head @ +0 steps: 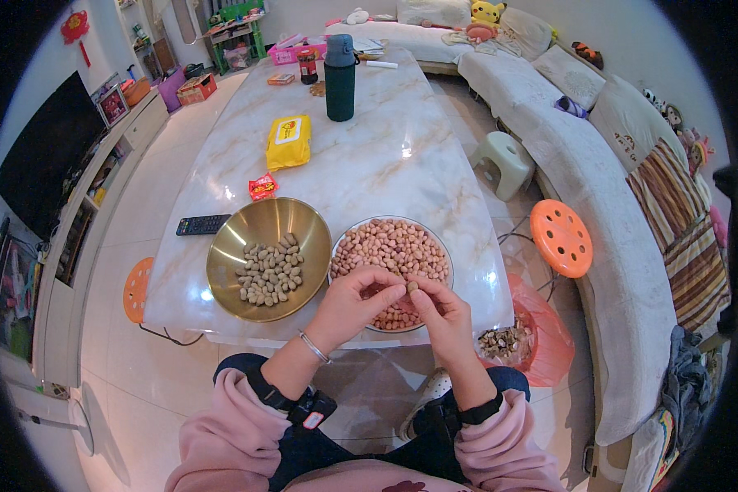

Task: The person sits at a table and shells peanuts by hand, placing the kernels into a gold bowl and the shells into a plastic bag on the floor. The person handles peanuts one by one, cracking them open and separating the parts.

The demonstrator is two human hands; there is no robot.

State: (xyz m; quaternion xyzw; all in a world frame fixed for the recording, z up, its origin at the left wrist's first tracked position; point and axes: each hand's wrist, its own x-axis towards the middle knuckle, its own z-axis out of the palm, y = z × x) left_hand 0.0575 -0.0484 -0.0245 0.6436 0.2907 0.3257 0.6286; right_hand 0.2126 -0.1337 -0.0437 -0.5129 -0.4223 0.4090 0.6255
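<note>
My left hand (pixel 358 301) and my right hand (pixel 441 310) meet above the near part of a round bowl (pixel 449 258) full of shelled pinkish peanuts (pixel 388 243). Between their fingertips is a small brownish peanut (pixel 412 286), pinched by my right thumb and finger; whether the left fingertips also grip it is unclear. To the left stands a wide brass-coloured metal bowl (pixel 227 246), with unshelled peanuts (pixel 270 270) heaped in its middle. A red plastic bag (pixel 547 338) holding empty peanut shells (pixel 505 341) hangs or stands beside the table's near right corner.
On the marble-patterned table (pixel 369 166) are a remote control (pixel 203 224), a red wrapped packet (pixel 262 186), a yellow wipes pack (pixel 288 142), a green bottle (pixel 339 80) and a jar (pixel 307 66). An orange stool (pixel 561 238) and a pale stool (pixel 505 163) stand at the right, near the sofa.
</note>
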